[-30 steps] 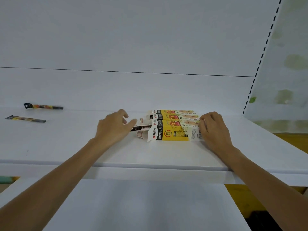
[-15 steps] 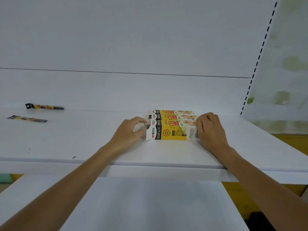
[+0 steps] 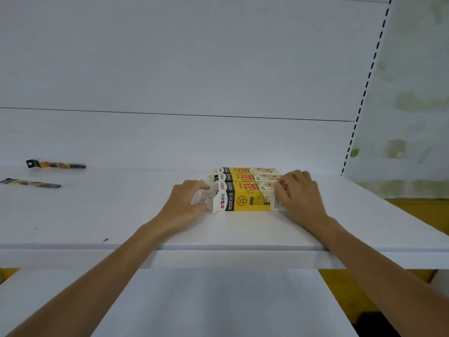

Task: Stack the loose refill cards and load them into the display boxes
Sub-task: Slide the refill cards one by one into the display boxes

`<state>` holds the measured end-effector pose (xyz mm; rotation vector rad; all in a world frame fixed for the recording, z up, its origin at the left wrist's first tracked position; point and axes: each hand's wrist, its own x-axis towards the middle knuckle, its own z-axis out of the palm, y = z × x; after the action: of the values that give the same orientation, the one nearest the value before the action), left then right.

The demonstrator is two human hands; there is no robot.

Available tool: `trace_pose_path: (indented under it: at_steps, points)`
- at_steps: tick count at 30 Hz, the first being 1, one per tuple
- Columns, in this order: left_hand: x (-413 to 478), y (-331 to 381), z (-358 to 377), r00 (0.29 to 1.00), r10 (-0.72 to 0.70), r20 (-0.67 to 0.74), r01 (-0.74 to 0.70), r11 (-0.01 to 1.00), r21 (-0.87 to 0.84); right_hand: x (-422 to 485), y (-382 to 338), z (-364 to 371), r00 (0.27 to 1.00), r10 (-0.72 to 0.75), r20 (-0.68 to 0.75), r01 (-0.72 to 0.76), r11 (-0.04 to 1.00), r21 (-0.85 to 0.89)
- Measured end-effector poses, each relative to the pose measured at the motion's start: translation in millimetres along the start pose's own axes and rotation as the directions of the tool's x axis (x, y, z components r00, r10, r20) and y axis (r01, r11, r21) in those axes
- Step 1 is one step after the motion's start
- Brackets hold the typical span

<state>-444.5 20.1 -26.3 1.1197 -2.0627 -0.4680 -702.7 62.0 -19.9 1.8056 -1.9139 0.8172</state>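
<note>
Display boxes were yellow with black bands, white ends and red patches; two refill cards were black with yellow-orange print; shelf and back panel were white, the panel crossed by a thin dark line; side wall was pale with green blotches.

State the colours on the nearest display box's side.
The nearest display box is mostly yellow, with a black band and white left end; head view.

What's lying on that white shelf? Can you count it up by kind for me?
Display boxes: 3
Loose refill cards: 2
Total: 5
</note>
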Motion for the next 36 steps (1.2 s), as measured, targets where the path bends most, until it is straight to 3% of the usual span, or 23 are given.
trace_pose_path:
  at_steps: [2,4,7,11,18,24,31,36]
  points:
    - [-0.3,1.3,3.0,0.987,0.027,0.158,-0.044,0.993,0.106,7.1,-9.1,-5.7,1.000,-0.002,0.015,0.002,1.000,0.009]
    - [-1.5,4.4,4.4,0.973,-0.010,0.229,-0.032,0.983,0.180,18.7,-26.8,-10.8,0.999,-0.036,-0.006,0.036,0.997,0.065]
    - [-0.1,0.1,-3.3,0.988,0.028,0.150,-0.038,0.997,0.063,37.6,-66.2,-19.9,0.989,-0.129,-0.076,0.140,0.977,0.160]
    - [-6.1,-29.5,-44.0,0.994,0.082,0.070,-0.091,0.987,0.136,63.3,-128.8,-14.6,0.964,-0.230,-0.133,0.255,0.942,0.219]
    - [-50.2,-129.8,-158.2,0.990,-0.061,-0.125,0.077,0.989,0.127,91.5,-278.8,63.8,0.941,-0.334,-0.058,0.331,0.871,0.364]
    - [-50.5,-229.5,-269.5,0.979,-0.133,-0.152,0.168,0.953,0.251,131.7,-400.6,129.6,0.880,-0.475,-0.016,0.455,0.833,0.315]
    - [-17.6,-329.7,-351.4,0.974,-0.224,-0.016,0.209,0.879,0.427,166.4,-482.9,205.9,0.886,-0.410,0.215,0.352,0.898,0.264]
    - [7.0,-372.8,-358.9,0.954,-0.274,0.126,0.185,0.862,0.472,171.7,-493.7,240.2,0.835,-0.354,0.422,0.267,0.930,0.250]
